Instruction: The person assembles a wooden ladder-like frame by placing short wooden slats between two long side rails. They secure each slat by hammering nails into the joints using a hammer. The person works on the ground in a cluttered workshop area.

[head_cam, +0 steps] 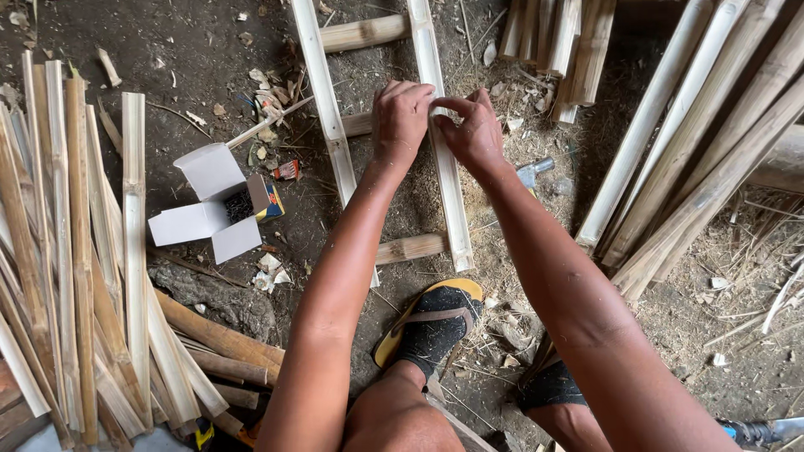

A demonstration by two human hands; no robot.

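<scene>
A ladder-like bamboo frame lies on the dirt floor, with a left rail (327, 109), a right rail (444, 167) and round cross-rungs (410, 248). My left hand (400, 120) rests knuckles-up on the right rail near the middle rung (358, 125). My right hand (475, 130) meets it from the right, fingers pinched together at the rail; what they pinch is too small to tell. A hammer (534, 173) lies on the ground just right of my right wrist.
An open white box (219, 203) of small dark nails sits left of the frame. Split bamboo strips (75, 251) are piled at left, more bamboo slats (695, 159) lean at right. My sandalled foot (431, 322) is below the frame.
</scene>
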